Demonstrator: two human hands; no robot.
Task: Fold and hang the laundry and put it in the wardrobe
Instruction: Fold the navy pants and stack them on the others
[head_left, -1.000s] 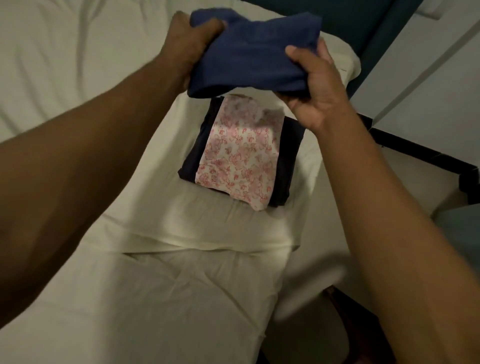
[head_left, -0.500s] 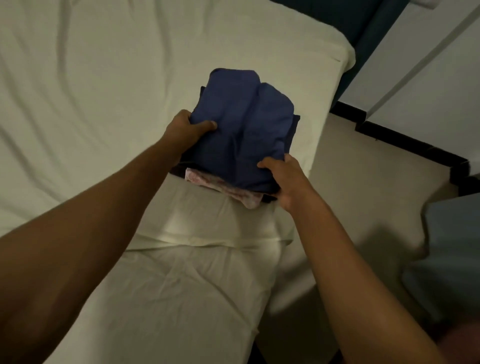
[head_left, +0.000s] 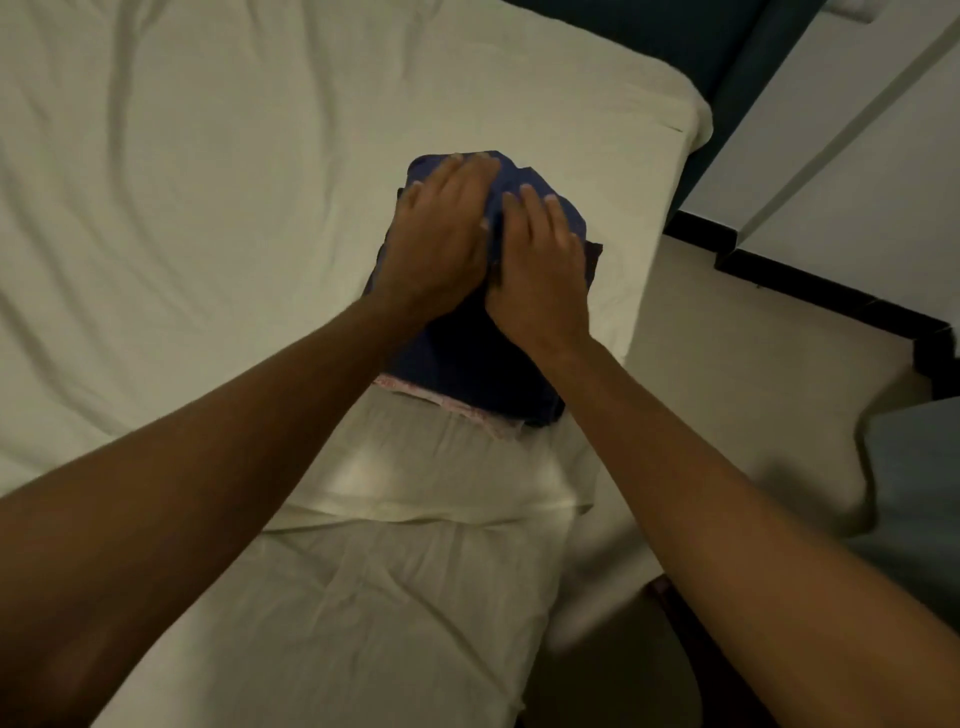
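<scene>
A folded navy blue garment (head_left: 467, 364) lies on top of a small stack on the bed. Under it, only the near edge of a pink floral cloth (head_left: 452, 408) shows, and a corner of a dark folded garment (head_left: 594, 254) sticks out at the right. My left hand (head_left: 441, 239) and my right hand (head_left: 540, 265) lie flat side by side on the navy garment, fingers straight, pressing it down. The hands hide much of the garment's top.
The stack sits on a cream pillow (head_left: 457, 478) near the right edge of the white bed sheet (head_left: 182, 208). A dark teal headboard (head_left: 701, 47) stands at the top. White wardrobe doors (head_left: 857, 156) with a black base stand at the right, beige floor (head_left: 727, 389) between.
The navy garment came down from the air onto the floral cloth and dark garment. Both hands let go of its edges and now lie flat on top of it.
</scene>
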